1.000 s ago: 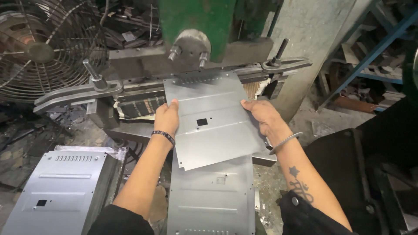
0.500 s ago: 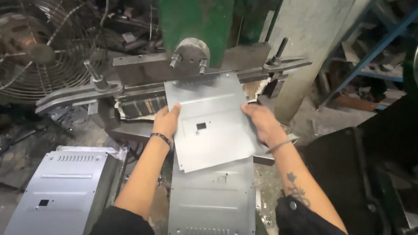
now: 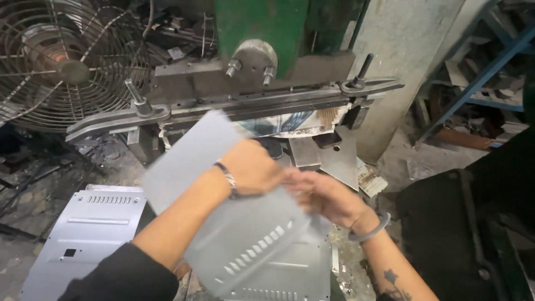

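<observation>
Both hands have pulled the metal sheet (image 3: 223,223) back out from under the press (image 3: 262,83) since a moment ago, and the sheet has swung round; it was lying flat and straight under the grey bar, and now it is blurred and slanted in front of the person. The left hand (image 3: 253,167) lies across the top of the sheet with its fingers curled over it, holding on. The right hand (image 3: 323,195) is just beside the left hand, touching the sheet's right side, but it is too blurred to tell how far its fingers are open. The sheet's long side runs from up on the left, past the left wrist, down to the lower right, below both hands. A row of small slots sits near its low end. Under the hands lies another grey sheet (image 3: 295,278) with slots. Left of the left arm, lower down, there is a stack of grey panels (image 3: 83,234). Beyond the fingers stands the green press with its long grey bar (image 3: 234,108) and two black handles. A big round fan (image 3: 61,61) is up on the left, well apart from the hands. Right of the right hand is a black bag (image 3: 451,223), and further off blue shelves (image 3: 485,72).
</observation>
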